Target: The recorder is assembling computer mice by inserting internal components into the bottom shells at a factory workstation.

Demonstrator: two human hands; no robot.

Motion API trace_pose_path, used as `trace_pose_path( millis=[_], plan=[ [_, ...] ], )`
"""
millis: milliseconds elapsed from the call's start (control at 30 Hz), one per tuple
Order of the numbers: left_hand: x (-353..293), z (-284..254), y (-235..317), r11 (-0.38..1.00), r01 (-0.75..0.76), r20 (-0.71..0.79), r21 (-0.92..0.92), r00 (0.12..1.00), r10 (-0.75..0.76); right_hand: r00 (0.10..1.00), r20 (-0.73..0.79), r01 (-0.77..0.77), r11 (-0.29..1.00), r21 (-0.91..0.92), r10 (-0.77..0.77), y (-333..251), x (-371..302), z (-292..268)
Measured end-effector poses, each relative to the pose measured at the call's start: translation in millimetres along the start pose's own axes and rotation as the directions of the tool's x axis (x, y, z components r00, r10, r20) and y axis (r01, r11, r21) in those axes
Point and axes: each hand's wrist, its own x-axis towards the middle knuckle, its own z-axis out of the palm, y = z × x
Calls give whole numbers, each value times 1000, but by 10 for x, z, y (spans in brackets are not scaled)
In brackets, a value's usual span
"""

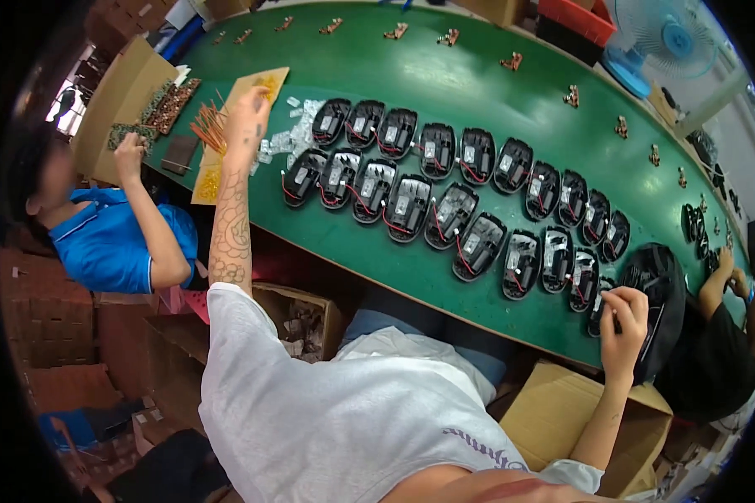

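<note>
My left hand [245,121] reaches out to the far end of a cardboard sheet [278,75], its fingertips drawn together at a pile of small yellow pieces [267,85]. Whatever is between those fingers is too small to make out. My right hand [625,323] is curled, thumb against fingers, above the near right end of the table, and anything in it is hidden. Beside it lies a partly covered black housing [597,312]. Two curved rows of open black oval housings [407,205], with red wires and white connectors, run across the table between my hands.
Clear plastic pieces [289,138] and copper-coloured strips [210,126] lie near my left arm. A co-worker in blue [113,243] sits at left; another person's hands [724,272] work at far right. A black bag [656,293] stands by my right hand. Small copper-coloured parts [512,61] line the green table's [352,63] far side.
</note>
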Motion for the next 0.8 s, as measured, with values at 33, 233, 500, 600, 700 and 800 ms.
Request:
trace_pose_path(
  millis=[33,233,500,600,700,800],
  plan=[
    [51,78,-176,993,-4,55,117,998,-2,991,2,131,991,4,-131,-97,51,0],
    [133,195,385,931,-204,45,303,979,200,822,-11,567,819,-88,-570,-253,262,-30],
    [-1026,767,3369,452,-778,344,-436,320,883,650,-108,759,649,44,-752,-88,280,229],
    [-1321,1325,3983,426,-794,435,-434,229,871,541,-10,840,539,63,-841,-181,190,402],
    [-1530,1590,4503,395,-819,499,-417,157,852,559,-47,824,549,142,-828,-135,131,455],
    [-1698,2002,4618,431,-763,585,-482,86,806,594,-97,800,575,169,-798,-167,164,355]
  ],
)
